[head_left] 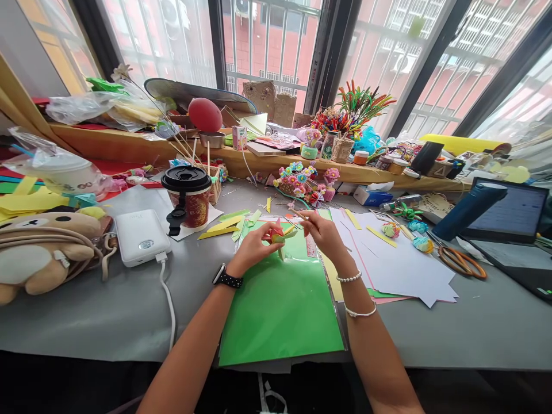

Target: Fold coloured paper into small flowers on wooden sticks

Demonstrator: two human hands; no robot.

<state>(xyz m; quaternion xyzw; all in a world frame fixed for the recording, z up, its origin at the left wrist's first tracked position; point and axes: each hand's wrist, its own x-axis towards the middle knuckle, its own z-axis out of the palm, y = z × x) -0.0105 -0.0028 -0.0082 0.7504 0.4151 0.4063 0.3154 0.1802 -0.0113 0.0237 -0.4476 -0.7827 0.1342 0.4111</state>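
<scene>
Pinched in the fingers of my left hand point(259, 243) is a small folded paper piece point(282, 234) in red, yellow and green, its points sticking out. My right hand point(321, 233) is closed on a thin wooden stick point(297, 213), just to the right of the paper piece; the far tip is too small to make out. Both hands are above a green sheet in a clear sleeve point(280, 310). Yellow and green paper strips point(224, 225) lie left of my left hand. White paper sheets point(401, 270) are spread right of my right hand.
A lidded cup point(190, 198) and a white power bank point(142, 238) with a cable stand at left. Orange-handled scissors point(463, 263), crumpled paper balls point(391, 230), a dark blue bottle point(470, 211) and a laptop point(509, 215) are at right. Colourful paper flowers point(297, 178) stand behind.
</scene>
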